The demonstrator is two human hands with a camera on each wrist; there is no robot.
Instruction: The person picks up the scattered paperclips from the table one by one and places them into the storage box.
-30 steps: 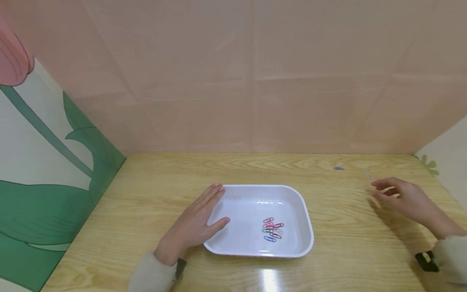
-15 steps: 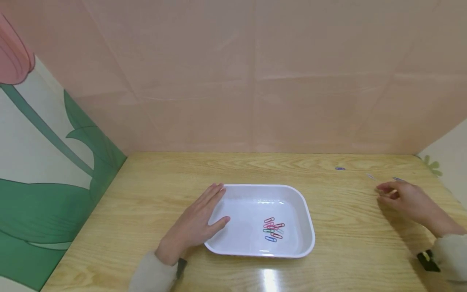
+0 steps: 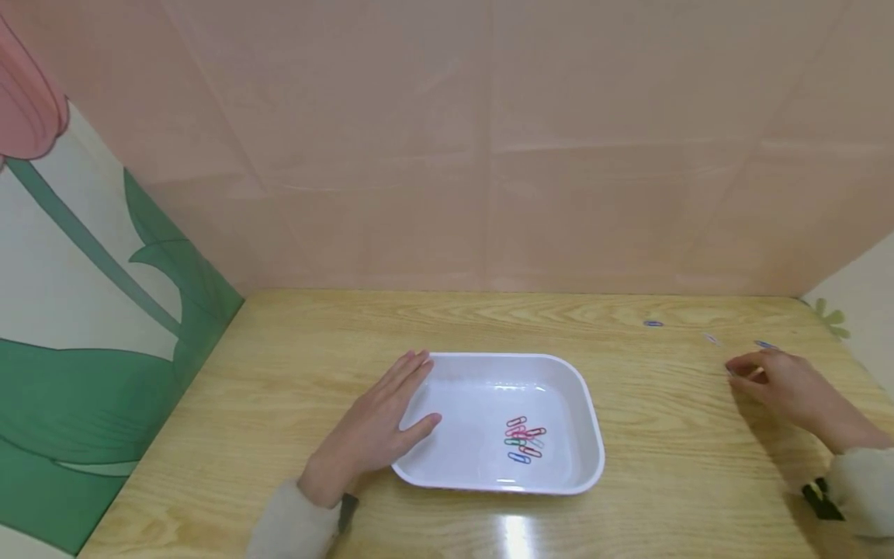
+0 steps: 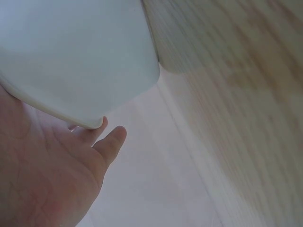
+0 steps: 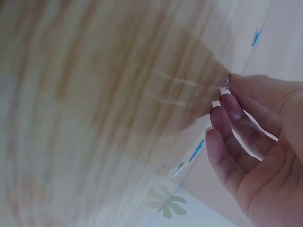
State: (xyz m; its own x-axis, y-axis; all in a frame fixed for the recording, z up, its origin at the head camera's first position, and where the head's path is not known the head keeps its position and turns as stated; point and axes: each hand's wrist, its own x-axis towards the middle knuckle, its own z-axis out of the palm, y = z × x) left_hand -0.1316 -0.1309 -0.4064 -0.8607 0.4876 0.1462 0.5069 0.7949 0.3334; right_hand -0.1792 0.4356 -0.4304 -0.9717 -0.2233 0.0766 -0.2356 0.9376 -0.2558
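Observation:
My left hand (image 3: 373, 423) lies along the left side of a white tray (image 3: 590, 419), fingers straight against the rim and thumb over the inside. In the left wrist view, the palm (image 4: 52, 170) is under the tray's rim. Several coloured paper clips (image 3: 524, 441) lie in a cluster inside the tray. At the right of the table my right hand (image 3: 789, 388) has thumb and fingers brought together, pinching a small pale paper clip (image 5: 226, 84) that the fingertips mostly cover. Just beyond it are a white paper clip (image 3: 712, 339) and a blue paper clip (image 3: 765, 344).
Another blue paper clip (image 3: 653, 324) lies near the table's back edge. The wood-grain table (image 3: 663, 466) meets a pinkish covered wall (image 3: 489, 194) behind. A panel with a painted plant (image 3: 77, 404) stands at the left, and a pale panel (image 3: 866, 303) at the right.
My right hand has drawn back slightly toward me and to the right, fingertips closing together, uncovering more of the blue paper clip behind it. The left hand and tray stay put.

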